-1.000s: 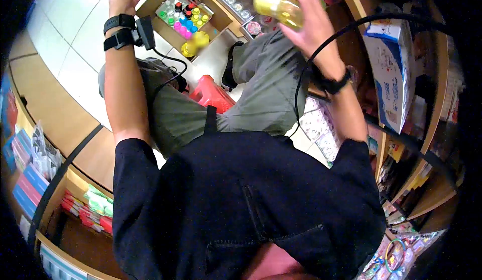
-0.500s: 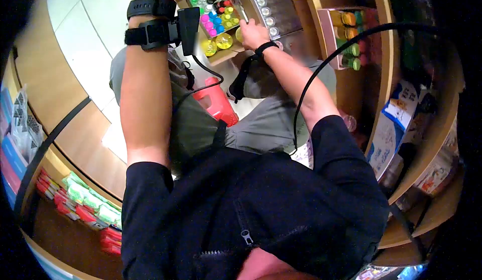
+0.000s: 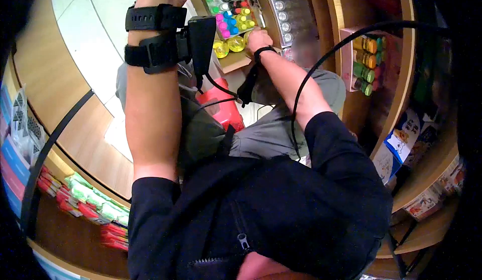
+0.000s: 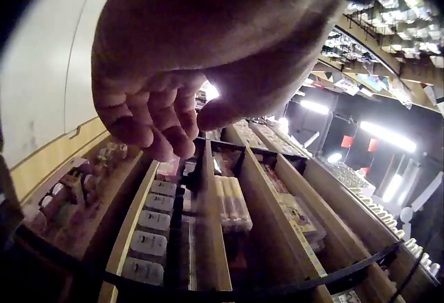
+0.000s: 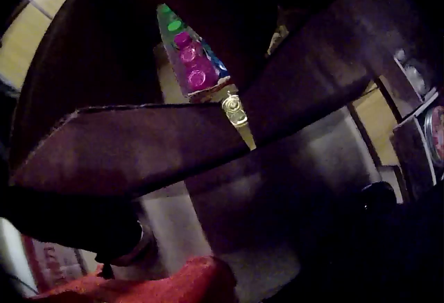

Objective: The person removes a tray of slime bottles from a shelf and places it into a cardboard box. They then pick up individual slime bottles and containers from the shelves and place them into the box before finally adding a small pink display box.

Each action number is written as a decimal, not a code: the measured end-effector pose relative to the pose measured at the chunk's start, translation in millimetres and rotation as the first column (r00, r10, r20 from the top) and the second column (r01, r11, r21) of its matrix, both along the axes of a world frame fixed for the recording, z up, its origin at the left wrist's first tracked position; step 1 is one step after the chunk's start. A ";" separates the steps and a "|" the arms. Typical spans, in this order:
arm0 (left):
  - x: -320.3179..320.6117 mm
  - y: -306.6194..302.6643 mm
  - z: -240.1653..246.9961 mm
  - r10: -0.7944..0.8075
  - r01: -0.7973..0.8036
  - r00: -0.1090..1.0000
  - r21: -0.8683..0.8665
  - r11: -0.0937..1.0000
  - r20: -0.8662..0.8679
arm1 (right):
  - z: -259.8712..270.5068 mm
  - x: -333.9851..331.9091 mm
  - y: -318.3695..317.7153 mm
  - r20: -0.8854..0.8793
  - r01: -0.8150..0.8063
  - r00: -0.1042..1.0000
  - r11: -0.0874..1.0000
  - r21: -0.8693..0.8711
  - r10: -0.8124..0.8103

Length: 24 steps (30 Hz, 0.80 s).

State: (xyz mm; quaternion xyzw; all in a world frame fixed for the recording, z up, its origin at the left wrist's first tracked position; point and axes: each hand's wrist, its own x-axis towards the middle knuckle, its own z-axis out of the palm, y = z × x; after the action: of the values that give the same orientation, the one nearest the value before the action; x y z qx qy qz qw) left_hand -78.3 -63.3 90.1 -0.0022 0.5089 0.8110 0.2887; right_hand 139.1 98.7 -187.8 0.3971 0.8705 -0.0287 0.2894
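Note:
My right hand (image 3: 259,40) reaches down into an open cardboard box (image 3: 235,63), its fingers curled at a bottle of yellow liquid (image 3: 247,36) that they mostly cover. Beside it in the box stand two more yellow bottles (image 3: 236,44), their round ends up. Behind them lies a tray of small bottles (image 3: 232,15) with green, pink, blue, black, red and yellow caps. My left hand (image 4: 170,74) hangs over the floor side of the box with loosely bent fingers and nothing in them; the head view cuts most of it off.
A red plastic container (image 3: 223,106) stands between my legs. To the right, a shelf holds a box of orange and green bottles (image 3: 364,61). A row of clear round lids (image 3: 282,15) lines the shelf near the box. Black cables (image 3: 304,86) cross in front of me.
My right hand has come down from the upper right with the yellow bottle and into the cardboard box beside the other yellow bottles. My left hand stays raised; the head view has shifted.

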 end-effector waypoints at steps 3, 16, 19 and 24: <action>3.4 -2.7 5.0 0.014 -0.013 0.999 0.006 1.000 -0.050 | -11.2 3.2 2.7 0.011 0.068 0.998 0.996 -0.066 -0.067; -1.1 -2.3 -1.0 0.003 -0.003 1.000 -0.005 1.000 -0.010 | -4.6 9.7 -24.2 -0.089 0.009 0.996 0.997 -0.080 -0.017; -0.5 -0.3 0.5 0.010 -0.010 1.000 -0.005 1.000 -0.005 | 13.1 -1.2 -28.0 0.153 0.119 0.984 0.976 -0.185 -0.091; 1.0 5.0 -5.4 -0.006 0.006 1.000 0.004 1.000 -0.013 | 4.9 1.9 -10.9 0.147 0.167 0.982 0.895 -0.414 -0.116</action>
State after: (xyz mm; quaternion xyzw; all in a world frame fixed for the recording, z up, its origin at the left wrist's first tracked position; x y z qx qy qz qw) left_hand -77.3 -58.4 84.7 0.0052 0.5093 0.8111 0.2877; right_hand 141.0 87.8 -182.9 0.3879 0.7935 -0.2147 0.4170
